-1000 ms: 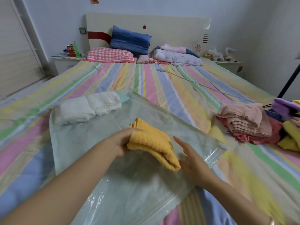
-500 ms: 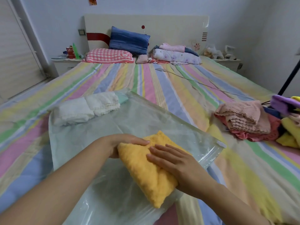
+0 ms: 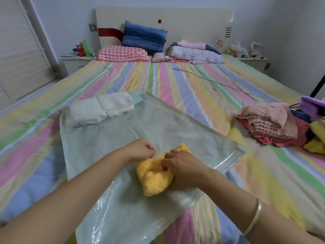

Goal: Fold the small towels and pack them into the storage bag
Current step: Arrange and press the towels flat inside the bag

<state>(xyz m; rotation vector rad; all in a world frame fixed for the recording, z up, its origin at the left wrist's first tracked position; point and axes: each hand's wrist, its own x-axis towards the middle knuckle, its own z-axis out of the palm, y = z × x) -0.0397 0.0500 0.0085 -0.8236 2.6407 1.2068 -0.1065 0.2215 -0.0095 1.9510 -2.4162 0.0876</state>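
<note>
Head view: your left hand (image 3: 140, 149) has its fingers curled shut, pinching the yellow towel (image 3: 156, 173) at its 10 o'clock edge. Your right hand (image 3: 182, 167) clamps its fingers into the towel's middle fold. It lies on the clear storage bag (image 3: 109, 147); white folded towels (image 3: 98, 109) sit inside at 11 o'clock.

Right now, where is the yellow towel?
In the head view, the yellow towel lies low in the centre on the clear storage bag, near its zipper edge, gripped by the left hand and right hand.
</note>
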